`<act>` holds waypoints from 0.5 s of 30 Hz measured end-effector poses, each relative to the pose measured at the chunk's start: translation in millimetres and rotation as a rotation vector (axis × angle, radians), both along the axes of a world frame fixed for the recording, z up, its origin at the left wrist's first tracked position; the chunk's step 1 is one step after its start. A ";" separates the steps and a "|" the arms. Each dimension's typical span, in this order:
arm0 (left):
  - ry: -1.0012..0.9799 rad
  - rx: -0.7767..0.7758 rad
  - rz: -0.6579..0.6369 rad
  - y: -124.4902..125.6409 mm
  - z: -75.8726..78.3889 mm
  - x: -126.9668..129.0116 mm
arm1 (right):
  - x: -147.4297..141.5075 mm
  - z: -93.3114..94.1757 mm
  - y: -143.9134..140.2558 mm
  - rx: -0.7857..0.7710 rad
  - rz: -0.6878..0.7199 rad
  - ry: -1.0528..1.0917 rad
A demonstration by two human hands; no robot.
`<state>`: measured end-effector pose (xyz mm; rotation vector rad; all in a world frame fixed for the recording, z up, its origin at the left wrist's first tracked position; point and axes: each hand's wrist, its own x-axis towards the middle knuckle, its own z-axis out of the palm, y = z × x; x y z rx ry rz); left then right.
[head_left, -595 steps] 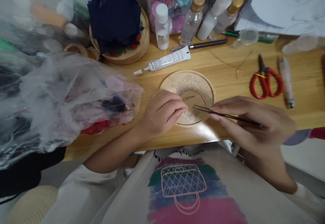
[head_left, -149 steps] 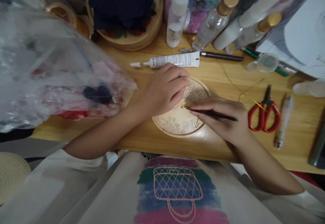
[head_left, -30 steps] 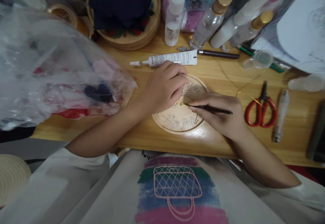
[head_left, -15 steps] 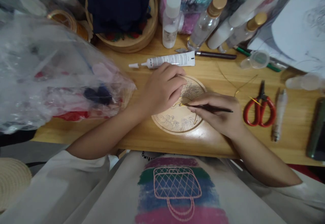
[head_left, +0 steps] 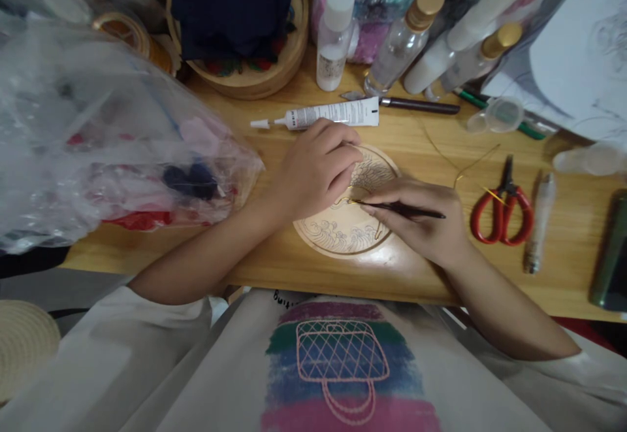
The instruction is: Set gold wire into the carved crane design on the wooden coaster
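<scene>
My left hand [head_left: 321,167] rests on the upper left of a round wooden board [head_left: 328,244], fingers bent over it and holding it against the table. The board carries line drawings of waves and feather-like patterns. My right hand [head_left: 416,216] pinches slim dark tweezers [head_left: 406,210], their tip down near the middle of the board. A thin gold wire [head_left: 349,199] curves along a drawn line at that tip, close to my left fingertips. My left thumb is hidden.
Right of my hand lie red-handled pliers [head_left: 503,213], a pale pen-like tool [head_left: 540,223] and loose gold wire [head_left: 458,174]. Behind the board are a white glue tube [head_left: 337,115], a dark-handled knife [head_left: 421,105] and several bottles [head_left: 336,36]. A plastic bag [head_left: 122,144] bulges at left.
The view has shifted very slightly. Both hands keep almost the same place on the board, and the back end of the tweezers has tilted a little.
</scene>
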<state>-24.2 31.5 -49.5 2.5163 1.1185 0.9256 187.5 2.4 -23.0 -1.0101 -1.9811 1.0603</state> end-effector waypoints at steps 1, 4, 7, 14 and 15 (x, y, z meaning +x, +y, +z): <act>-0.002 -0.002 0.000 -0.1 0.4 0.0 | 0.1 0.3 0.1 -0.005 0.001 -0.004; -0.011 -0.033 0.000 -0.6 1.6 0.0 | 0.5 1.0 0.5 -0.016 0.001 -0.014; -0.026 -0.044 -0.006 -0.6 2.0 0.3 | 0.3 1.0 0.5 -0.016 0.003 -0.017; -0.039 0.006 -0.009 -1.0 6.1 1.3 | -0.3 -1.3 -0.3 0.021 0.014 0.014; -0.045 0.023 -0.020 -1.5 7.6 1.4 | -0.4 -1.5 -0.1 0.012 0.005 0.022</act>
